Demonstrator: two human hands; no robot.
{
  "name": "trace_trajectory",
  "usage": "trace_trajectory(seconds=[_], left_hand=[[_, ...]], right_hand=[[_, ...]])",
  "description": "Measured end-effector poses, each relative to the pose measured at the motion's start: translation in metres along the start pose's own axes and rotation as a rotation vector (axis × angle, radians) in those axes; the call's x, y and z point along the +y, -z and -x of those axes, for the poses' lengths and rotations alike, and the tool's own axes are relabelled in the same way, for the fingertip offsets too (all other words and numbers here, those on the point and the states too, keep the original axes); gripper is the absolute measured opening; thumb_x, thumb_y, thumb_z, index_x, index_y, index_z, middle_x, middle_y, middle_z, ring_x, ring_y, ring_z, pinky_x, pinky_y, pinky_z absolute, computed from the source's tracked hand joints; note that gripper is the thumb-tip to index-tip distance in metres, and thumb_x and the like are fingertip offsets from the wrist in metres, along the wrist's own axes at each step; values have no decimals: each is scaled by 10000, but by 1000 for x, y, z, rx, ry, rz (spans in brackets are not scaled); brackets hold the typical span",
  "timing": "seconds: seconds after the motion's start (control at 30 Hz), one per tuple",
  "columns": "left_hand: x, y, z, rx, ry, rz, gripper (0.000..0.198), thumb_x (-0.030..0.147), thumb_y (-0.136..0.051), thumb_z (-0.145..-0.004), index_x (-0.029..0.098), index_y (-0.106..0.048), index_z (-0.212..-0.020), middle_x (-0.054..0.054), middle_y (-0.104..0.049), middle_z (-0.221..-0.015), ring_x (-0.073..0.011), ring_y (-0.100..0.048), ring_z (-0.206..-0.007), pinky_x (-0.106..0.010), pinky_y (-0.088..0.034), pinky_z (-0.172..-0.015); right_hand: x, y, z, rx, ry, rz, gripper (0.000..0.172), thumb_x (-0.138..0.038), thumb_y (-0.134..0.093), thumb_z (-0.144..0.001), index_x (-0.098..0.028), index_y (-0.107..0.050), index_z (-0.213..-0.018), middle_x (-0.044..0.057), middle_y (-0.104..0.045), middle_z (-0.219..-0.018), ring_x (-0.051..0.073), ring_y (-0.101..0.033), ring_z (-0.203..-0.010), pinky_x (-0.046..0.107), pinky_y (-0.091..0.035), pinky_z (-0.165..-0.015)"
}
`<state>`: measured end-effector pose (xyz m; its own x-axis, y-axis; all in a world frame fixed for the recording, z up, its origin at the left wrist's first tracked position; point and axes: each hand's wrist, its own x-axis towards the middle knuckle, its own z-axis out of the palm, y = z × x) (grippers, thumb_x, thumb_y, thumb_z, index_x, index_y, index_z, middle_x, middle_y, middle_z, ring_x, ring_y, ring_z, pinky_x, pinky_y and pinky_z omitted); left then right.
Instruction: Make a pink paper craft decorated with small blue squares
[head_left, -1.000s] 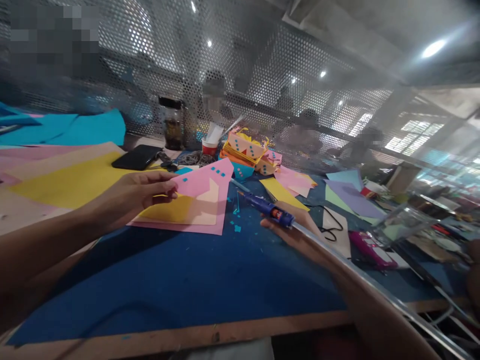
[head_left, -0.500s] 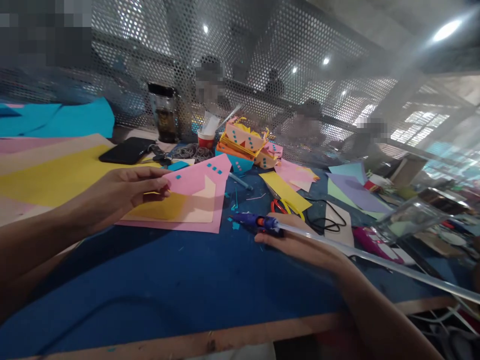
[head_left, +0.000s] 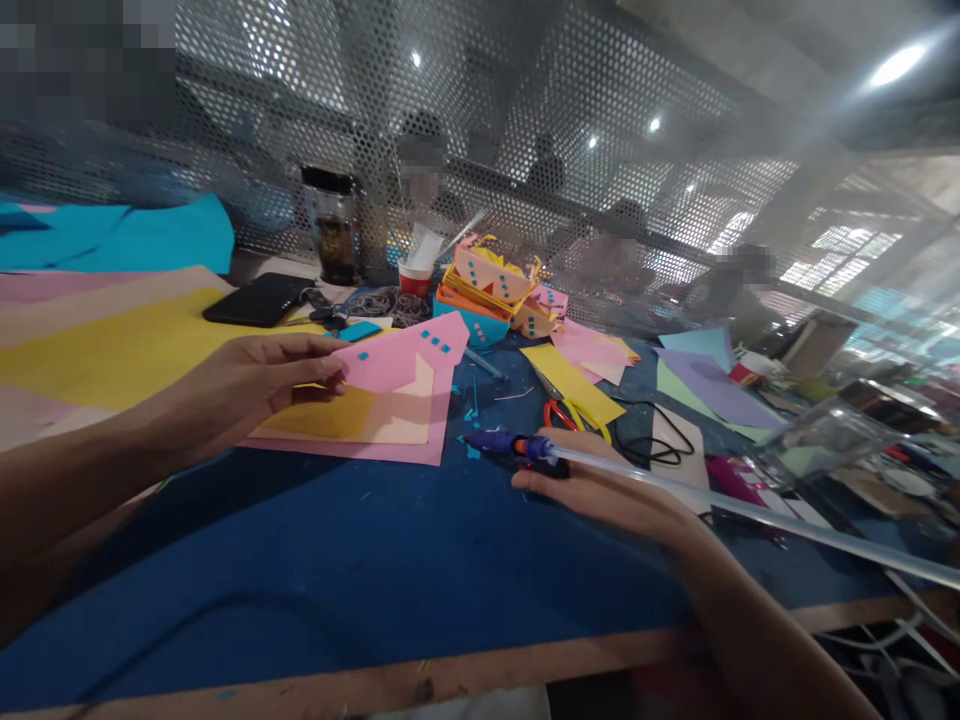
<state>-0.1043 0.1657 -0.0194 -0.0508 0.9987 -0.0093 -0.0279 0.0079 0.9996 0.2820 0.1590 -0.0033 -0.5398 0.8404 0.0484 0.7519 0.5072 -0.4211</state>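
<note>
Between the fingertips and thumb of my left hand (head_left: pixel 281 380) is a pink paper cutout (head_left: pixel 397 350), pinched at its left end. Small blue squares dot its upper side. My right hand (head_left: pixel 592 480) rests low over the table, closed on a blue glue gun (head_left: pixel 499 441); its handle is mostly hidden by the hand. From the gun's back end a long clear glue stick (head_left: pixel 720 497) runs over my wrist. The nozzle points left, above small blue paper scraps (head_left: pixel 472 453). Under the cutout lie layered pink and peach sheets (head_left: pixel 431 452) with a yellow piece.
Scissors (head_left: pixel 574 413) with red and yellow handles lie beyond my right hand, near a black cord (head_left: pixel 679 455). Farther back are decorated paper pieces in a stack (head_left: pixel 487 285), a red-and-white cup (head_left: pixel 415 277), a black phone (head_left: pixel 259 300) and a lidded bottle (head_left: pixel 332 230). A clear container (head_left: pixel 832 430) stands right.
Almost nothing differs. The view has shifted slightly, and both hands keep their hold on the pink paper cutout and the glue gun.
</note>
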Motion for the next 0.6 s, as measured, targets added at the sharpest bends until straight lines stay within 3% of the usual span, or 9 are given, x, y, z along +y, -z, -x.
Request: trace_trajectory(seconds=[0.37, 0.47, 0.6], left_hand=[[-4, 3, -4, -4, -6, 22, 159, 267, -870, -876, 207, -835, -1020, -1, -781, -931, -145, -685, -876, -259, -591, -857], [-5, 3, -5, -3, -6, 22, 151, 260, -860, -892, 200, -833, -1027, 3, -780, -917, -143, -689, -878, -242, -595, -851], [-5, 2, -4, -17, -16, -36, 217, 323, -865, -894, 191, -820, -1059, -1, -782, -905, -149, -694, -885, -240, -594, -854]], right_hand=[[1, 1, 3, 24, -12, -42, 341, -492, -726, -1015, -230, -598, -838, -21, -661, -811, 157, -609, -718, 264, -413, -625], [2, 3, 2, 54, 103, -63, 357, -479, -705, -1036, -223, -579, -822, -23, -639, -803, 143, -593, -709, 259, -413, -641], [6, -1, 0, 131, 302, -74, 199, -394, -724, -1020, -216, -666, -950, 12, -697, -893, 161, -643, -770, 268, -456, -698]])
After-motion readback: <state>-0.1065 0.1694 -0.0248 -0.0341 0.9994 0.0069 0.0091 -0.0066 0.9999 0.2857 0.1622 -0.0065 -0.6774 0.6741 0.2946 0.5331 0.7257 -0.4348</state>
